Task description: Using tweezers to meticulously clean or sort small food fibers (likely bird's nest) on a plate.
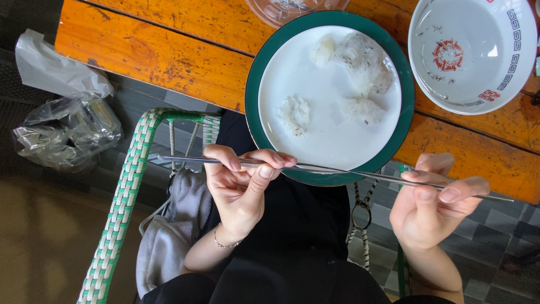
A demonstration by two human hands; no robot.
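While both hands pinch one long thin metal rod (337,170) level below the green-rimmed white plate (406,101), the left hand (239,186) grips one end and the right hand (430,205) the other, beside the orange wooden worktop (157,53).

Orange table (157,53) bearing plate (254,90), bowl (526,67)

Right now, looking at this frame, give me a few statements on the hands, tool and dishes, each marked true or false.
1. Both hands hold one long thin metal tool. True.
2. The left hand wears a thin bracelet at the wrist. True.
3. The green-rimmed plate is bare. False: white fluffy clumps lie on it.
4. The white bowl sits on the plate. False: it stands beside it on the orange wooden table.
5. The right hand rests inside the bowl. False: it pinches the tool below the table edge.
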